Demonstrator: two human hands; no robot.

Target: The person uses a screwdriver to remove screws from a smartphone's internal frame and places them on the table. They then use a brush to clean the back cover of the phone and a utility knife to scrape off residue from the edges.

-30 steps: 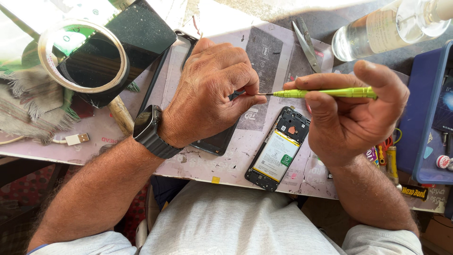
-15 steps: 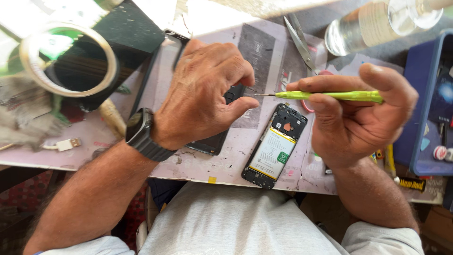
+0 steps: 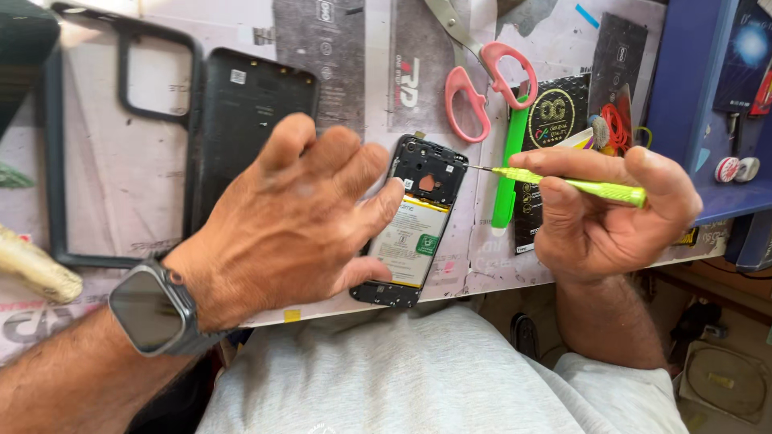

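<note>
**Opened phone on a cluttered repair bench**

The bench top point(image 3: 145, 185) is pale and worn, papered with printed sheets and dark packaging cards; a blue box point(image 3: 691, 88) stands at its right end, and bare floor shows below the edge.

One opened phone point(image 3: 414, 221) lies face down near the front edge, its battery exposed. Left of the phone lie one black back cover point(image 3: 241, 104) and, further left, one dark bumper case point(image 3: 56, 153). Above the phone sits one pair of pink-handled scissors point(image 3: 474, 76).

The left hand point(image 3: 289, 225) is spread open, fingertips touching the phone's left side; one smartwatch point(image 3: 153, 309) is on that wrist. The right hand point(image 3: 611, 213), right of the phone, pinches one green screwdriver point(image 3: 571, 183), whose tip sits just beside the phone's upper right corner.
</note>
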